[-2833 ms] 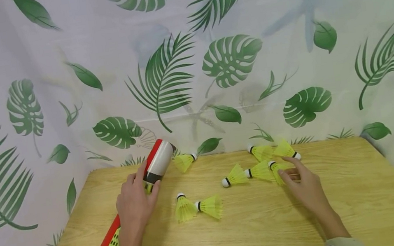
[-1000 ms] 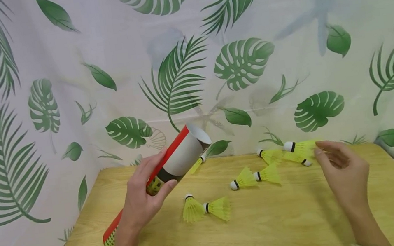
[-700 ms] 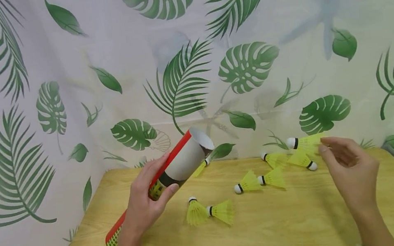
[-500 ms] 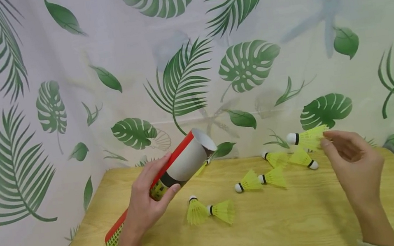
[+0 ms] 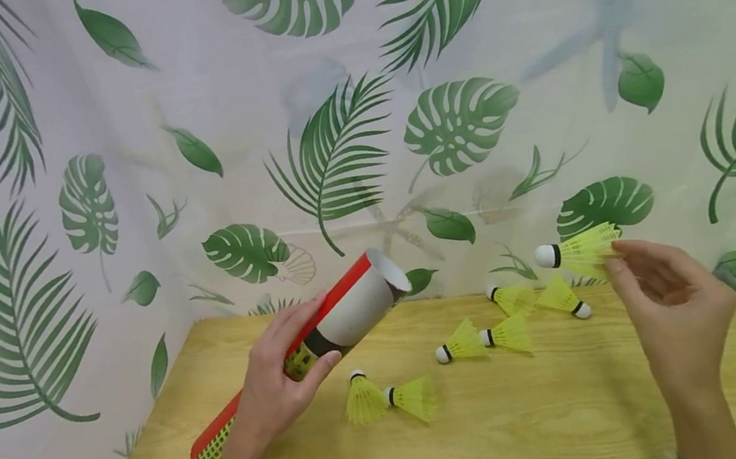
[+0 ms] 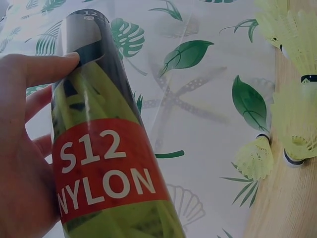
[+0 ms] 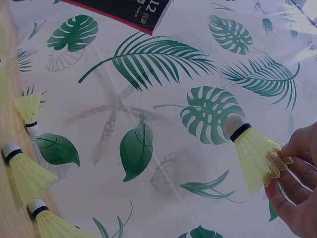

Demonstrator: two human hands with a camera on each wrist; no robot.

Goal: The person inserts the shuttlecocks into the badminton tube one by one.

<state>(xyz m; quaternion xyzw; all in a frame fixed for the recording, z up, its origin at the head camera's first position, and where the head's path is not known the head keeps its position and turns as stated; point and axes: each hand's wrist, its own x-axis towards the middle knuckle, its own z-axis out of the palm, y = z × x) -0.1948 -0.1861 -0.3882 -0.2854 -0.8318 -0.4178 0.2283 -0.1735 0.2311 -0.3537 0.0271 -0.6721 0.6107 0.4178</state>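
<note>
My left hand point(image 5: 281, 384) grips a shuttlecock tube point(image 5: 357, 304) with a red stripe and a white end, tilted so that its open mouth points up and right. In the left wrist view the same tube point(image 6: 106, 158) shows a red band reading "S12 NYLON". Between thumb and fingertips, my right hand point(image 5: 681, 304) pinches a yellow shuttlecock point(image 5: 580, 251) by its skirt edge, above the table with its white cork facing left. The right wrist view shows this shuttlecock point(image 7: 255, 153) too, the fingers at the skirt's rim.
Several other yellow shuttlecocks lie on the wooden table point(image 5: 506, 428): a pair point(image 5: 410, 398) in front of the tube, two in the middle point(image 5: 463, 341) and two near the back edge point(image 5: 561, 297). A leaf-patterned cloth point(image 5: 343, 147) hangs behind the table.
My right hand has picked up a shuttlecock from the right-hand group and raised it up and rightwards. My left hand has lifted the tube and turned its mouth more to the right.
</note>
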